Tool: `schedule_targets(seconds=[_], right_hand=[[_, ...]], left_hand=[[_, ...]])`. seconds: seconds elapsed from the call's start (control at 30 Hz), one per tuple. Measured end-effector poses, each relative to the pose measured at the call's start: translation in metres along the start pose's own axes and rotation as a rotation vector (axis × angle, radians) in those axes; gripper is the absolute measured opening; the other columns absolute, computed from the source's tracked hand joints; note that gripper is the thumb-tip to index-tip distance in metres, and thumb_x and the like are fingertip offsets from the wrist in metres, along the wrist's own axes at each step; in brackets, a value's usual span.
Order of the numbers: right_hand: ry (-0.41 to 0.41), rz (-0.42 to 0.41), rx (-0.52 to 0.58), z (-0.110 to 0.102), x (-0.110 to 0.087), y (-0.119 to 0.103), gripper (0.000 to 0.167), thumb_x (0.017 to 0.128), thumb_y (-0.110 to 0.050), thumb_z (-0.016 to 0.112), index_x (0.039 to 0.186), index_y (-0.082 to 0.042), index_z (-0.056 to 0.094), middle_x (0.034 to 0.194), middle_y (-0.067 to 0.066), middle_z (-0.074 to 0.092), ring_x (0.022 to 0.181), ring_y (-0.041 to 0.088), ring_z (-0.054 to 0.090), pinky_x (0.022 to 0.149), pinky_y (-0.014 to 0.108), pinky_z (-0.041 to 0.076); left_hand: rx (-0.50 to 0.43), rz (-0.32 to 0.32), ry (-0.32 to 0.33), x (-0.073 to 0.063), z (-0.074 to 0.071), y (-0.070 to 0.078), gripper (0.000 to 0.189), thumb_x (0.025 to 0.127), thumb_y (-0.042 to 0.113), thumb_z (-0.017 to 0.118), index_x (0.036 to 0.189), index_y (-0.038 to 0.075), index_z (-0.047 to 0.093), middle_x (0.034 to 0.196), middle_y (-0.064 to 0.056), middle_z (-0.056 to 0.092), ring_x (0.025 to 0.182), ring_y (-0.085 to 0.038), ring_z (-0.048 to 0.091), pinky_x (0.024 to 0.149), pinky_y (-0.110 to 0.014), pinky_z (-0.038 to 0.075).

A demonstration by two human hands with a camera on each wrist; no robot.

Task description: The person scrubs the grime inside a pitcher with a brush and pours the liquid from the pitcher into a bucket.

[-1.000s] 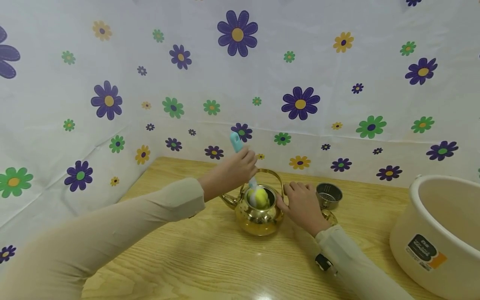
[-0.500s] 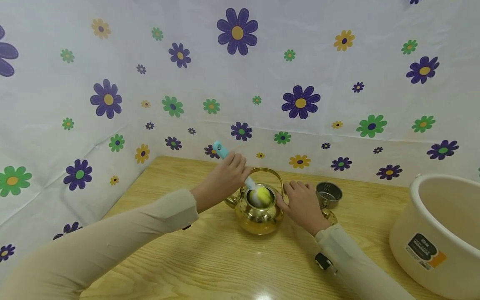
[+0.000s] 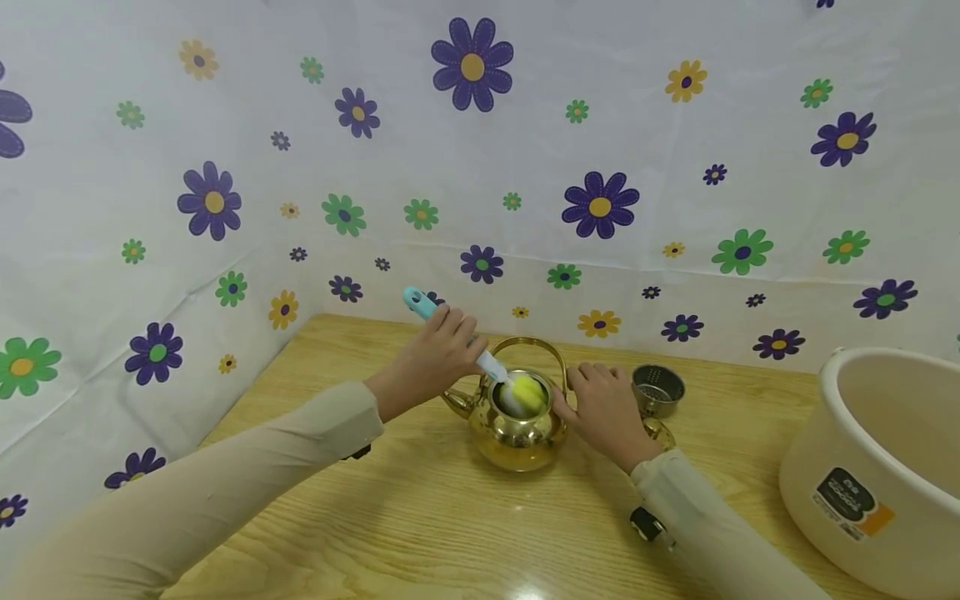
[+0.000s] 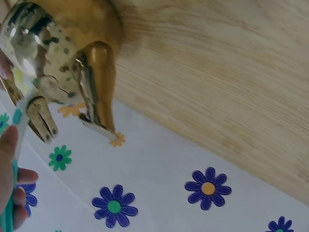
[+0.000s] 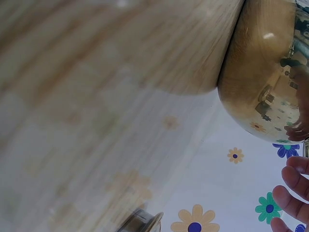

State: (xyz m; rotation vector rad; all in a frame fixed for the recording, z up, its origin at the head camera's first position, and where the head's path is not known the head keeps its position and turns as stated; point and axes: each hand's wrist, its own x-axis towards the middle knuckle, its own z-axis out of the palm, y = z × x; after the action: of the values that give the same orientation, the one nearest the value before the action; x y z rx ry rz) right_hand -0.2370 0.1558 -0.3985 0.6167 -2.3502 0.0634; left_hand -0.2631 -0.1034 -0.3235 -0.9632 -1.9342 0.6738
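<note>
Left hand [image 3: 437, 354] grips blue-handled yellow sponge [image 3: 529, 392]; right hand [image 3: 604, 410] seemingly holds shiny golden kettle [image 3: 517, 446].

A blue-handled sponge brush [image 3: 492, 367] slants into the upright golden kettle [image 3: 519, 447].

On the table [image 3: 390, 517], the brush [image 3: 492, 367] is partly in the kettle [image 3: 517, 446], the strainer [image 3: 660, 387] right of both, the bucket [image 3: 922, 525] at near right.

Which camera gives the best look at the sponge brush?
Head view: the sponge brush shows from handle end to yellow head in the mouth of the kettle; the left hand hides its middle. Left wrist: only some handle and a faint yellow patch. Right wrist: none I can make out.
</note>
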Motion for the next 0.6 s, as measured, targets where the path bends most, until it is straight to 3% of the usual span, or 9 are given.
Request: schedule_targets(seconds=[0.1,0.33,0.6], right_hand=[[0.007,-0.002,-0.001,0.001,-0.001,0.000,0.026,0.089,-0.031,0.053,0.074,-0.009,0.056,0.071,0.006,0.060,0.067,0.023,0.058,0.065,0.041,0.045],[0.015,-0.002,0.004,0.001,-0.001,-0.001,0.027,0.089,-0.031,0.051,0.074,-0.009,0.054,0.071,0.005,0.059,0.066,0.023,0.058,0.065,0.041,0.044],[0.014,0.003,0.007,0.000,-0.001,0.000,0.026,0.088,-0.031,0.053,0.073,-0.009,0.054,0.071,0.006,0.059,0.066,0.023,0.058,0.065,0.041,0.044]], left_hand=[[-0.017,0.036,0.038,-0.002,0.009,-0.004,0.043,0.084,0.057,0.056,0.086,0.014,0.054,0.085,-0.004,0.056,0.081,-0.021,0.050,0.081,-0.034,0.039],[-0.076,0.122,0.052,-0.004,0.017,-0.012,0.043,0.086,0.056,0.055,0.092,0.014,0.055,0.091,-0.004,0.061,0.087,-0.023,0.054,0.085,-0.038,0.042],[-0.114,0.225,0.098,0.008,0.028,-0.023,0.046,0.084,0.061,0.052,0.092,0.016,0.057,0.090,-0.002,0.060,0.083,-0.020,0.052,0.084,-0.037,0.041]])
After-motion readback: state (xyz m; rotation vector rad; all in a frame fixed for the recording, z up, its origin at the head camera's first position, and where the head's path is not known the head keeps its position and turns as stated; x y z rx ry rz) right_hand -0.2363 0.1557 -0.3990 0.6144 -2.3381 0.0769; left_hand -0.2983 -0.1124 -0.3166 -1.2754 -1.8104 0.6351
